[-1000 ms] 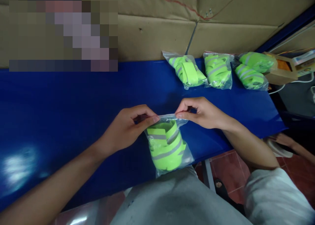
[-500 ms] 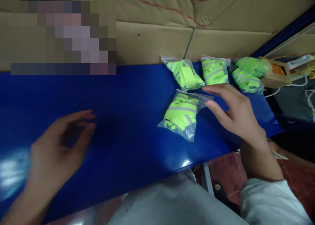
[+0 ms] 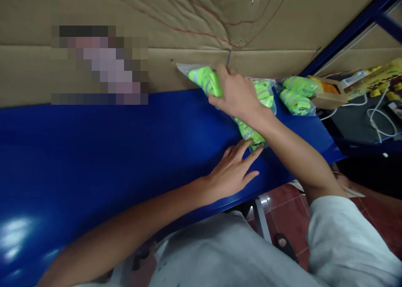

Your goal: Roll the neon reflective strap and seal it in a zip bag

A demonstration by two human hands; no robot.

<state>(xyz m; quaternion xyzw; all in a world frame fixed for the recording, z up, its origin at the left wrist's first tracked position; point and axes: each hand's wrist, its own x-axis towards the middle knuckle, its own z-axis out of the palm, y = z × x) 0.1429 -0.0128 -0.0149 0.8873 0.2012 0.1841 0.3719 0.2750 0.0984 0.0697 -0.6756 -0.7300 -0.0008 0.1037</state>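
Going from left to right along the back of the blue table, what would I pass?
Bag of green bands gripped in the right hand → bags of green bands lying by the table's right end → small cardboard box → white cables.

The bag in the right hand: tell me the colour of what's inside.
Neon yellow-green with grey stripes, inside the clear bag held by the right hand; the head view shows it.

A glossy blue table (image 3: 94,153) spans the view, catching pale glare at its near left corner. Flattened brown cardboard (image 3: 188,19), marked with red lines, lines the wall behind its far edge. Reddish floor tiles (image 3: 282,203) show beneath the right end. A blue frame post (image 3: 345,31) rises at the far right.
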